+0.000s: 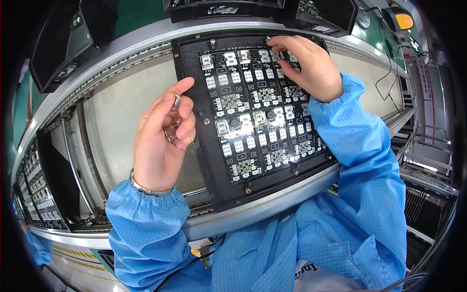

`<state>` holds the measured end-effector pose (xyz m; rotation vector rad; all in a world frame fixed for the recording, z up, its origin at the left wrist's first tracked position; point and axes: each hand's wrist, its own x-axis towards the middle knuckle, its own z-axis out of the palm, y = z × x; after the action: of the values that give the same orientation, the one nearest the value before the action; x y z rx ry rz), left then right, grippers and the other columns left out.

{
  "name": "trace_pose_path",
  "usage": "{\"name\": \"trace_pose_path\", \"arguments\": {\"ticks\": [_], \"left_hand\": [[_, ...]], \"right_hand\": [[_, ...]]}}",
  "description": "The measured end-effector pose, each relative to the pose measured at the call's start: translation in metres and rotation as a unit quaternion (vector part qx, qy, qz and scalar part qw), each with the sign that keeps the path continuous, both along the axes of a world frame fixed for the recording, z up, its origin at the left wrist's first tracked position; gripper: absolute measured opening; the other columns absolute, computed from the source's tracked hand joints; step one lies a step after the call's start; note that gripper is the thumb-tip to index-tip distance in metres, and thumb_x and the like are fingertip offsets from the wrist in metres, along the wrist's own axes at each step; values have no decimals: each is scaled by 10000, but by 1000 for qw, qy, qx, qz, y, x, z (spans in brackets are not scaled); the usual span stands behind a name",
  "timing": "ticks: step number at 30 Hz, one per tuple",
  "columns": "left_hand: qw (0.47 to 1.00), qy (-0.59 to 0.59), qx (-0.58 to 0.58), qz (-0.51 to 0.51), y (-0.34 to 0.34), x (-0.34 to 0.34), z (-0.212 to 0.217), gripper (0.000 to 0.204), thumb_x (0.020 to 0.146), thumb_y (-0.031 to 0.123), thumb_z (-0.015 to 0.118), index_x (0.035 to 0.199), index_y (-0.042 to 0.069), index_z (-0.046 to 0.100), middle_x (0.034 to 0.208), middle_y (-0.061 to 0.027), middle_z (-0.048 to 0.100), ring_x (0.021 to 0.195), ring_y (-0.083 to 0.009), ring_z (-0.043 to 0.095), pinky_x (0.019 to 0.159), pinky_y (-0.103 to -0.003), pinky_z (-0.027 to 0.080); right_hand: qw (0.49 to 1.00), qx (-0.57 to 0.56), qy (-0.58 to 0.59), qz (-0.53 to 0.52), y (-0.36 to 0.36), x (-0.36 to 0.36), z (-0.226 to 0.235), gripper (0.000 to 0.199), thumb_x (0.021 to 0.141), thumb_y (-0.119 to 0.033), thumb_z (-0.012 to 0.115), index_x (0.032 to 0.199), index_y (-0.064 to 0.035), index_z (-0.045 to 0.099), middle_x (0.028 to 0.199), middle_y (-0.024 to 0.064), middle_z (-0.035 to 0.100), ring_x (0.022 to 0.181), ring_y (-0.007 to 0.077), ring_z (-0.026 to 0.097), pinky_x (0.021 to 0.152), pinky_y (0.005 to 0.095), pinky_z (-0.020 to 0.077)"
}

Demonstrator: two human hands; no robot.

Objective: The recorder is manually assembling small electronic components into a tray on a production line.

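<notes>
A black carrier frame (193,73) holds a panel of circuit boards (254,109) with white connectors and round black parts. Several small shiny metal pieces with slots (173,132) lie in the curled fingers of my left hand (163,126), which is raised beside the frame's left edge. Their exact kind is unclear. At the panel's far right corner, my right hand (311,65) bends over the boards, its thumb and fingertips down among the white connectors. Whatever lies between those fingertips is hidden.
The carrier rests across conveyor rails (146,54). Black bins (73,41) stand along the far side, and a yellow and black device (403,21) sits at the far right. Another loaded panel (39,187) is at the left, near a person's blue sleeve (40,247).
</notes>
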<state>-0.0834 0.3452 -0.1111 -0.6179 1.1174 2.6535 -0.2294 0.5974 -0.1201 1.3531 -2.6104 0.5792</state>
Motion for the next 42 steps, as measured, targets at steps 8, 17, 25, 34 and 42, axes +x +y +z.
{"name": "trace_pose_path", "arguments": {"ticks": [8, 17, 25, 34, 42], "left_hand": [[1000, -5, -19, 12, 5, -1, 3, 376, 965, 203, 415, 1255, -31, 462, 776, 10, 457, 573, -48, 380, 466, -185, 275], [999, -22, -23, 28, 5, -2, 2, 389, 959, 237, 426, 1240, -29, 467, 769, 25, 440, 554, -38, 368, 449, -186, 252], [998, -19, -37, 40, 7, -2, 4, 388, 956, 240, 419, 1237, -24, 470, 760, 27, 442, 542, -36, 366, 434, -185, 236], [996, -10, -68, 51, 11, -1, 9, 381, 942, 237, 424, 1213, -23, 490, 752, 32, 457, 544, -36, 368, 437, -183, 231], [991, 22, -110, 75, 16, 1, 12, 407, 923, 255, 424, 1200, -30, 512, 748, 19, 458, 561, -65, 371, 493, -207, 277]], "right_hand": [[1000, 0, 7, 4, 2, 0, 3, 409, 749, 36, 641, 1136, -71, 561, 964, 101, 619, 910, 263, 622, 792, 339, 510], [1000, 10, 9, 6, -2, -1, 2, 393, 761, 13, 642, 1136, -77, 563, 969, 98, 620, 913, 265, 622, 786, 343, 515], [1000, 13, 8, -1, -2, 1, 1, 370, 778, -6, 646, 1132, -81, 567, 1008, 99, 633, 919, 265, 631, 785, 344, 520], [1000, -13, -6, 11, -2, 3, 2, 344, 805, -15, 631, 1138, -72, 567, 1024, 95, 643, 923, 276, 631, 779, 349, 521], [998, -12, 61, 15, -6, 1, -1, 310, 757, -18, 660, 1058, -63, 600, 936, 86, 633, 895, 263, 608, 803, 360, 484]]}}
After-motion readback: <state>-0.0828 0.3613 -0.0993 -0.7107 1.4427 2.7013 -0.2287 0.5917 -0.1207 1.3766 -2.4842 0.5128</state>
